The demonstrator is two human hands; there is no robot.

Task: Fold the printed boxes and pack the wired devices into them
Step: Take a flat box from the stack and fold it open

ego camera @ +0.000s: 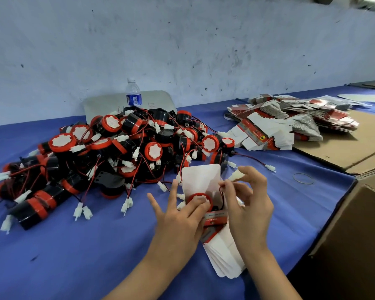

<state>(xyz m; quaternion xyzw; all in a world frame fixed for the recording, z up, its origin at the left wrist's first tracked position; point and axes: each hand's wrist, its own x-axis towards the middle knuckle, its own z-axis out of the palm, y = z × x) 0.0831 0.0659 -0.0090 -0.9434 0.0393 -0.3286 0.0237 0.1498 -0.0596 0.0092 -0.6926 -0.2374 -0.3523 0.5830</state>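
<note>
A printed box [200,180] stands open in front of me, its white flap raised. A wired device [199,199] with a red rim sits in its mouth. My left hand [178,217] holds the box and presses on the device's top with some fingers, the others spread. My right hand [247,204] pinches the device's red and black wire, with the white connector [236,176] sticking up above the fingers. A stack of flat white boxes [224,258] lies under my hands.
A big pile of black and red wired devices [108,154] covers the blue cloth at left. A water bottle [133,94] stands behind it. Flat printed boxes [290,122] lie heaped at right on cardboard. A brown carton [359,230] is at the right edge, a rubber band [303,178] near it.
</note>
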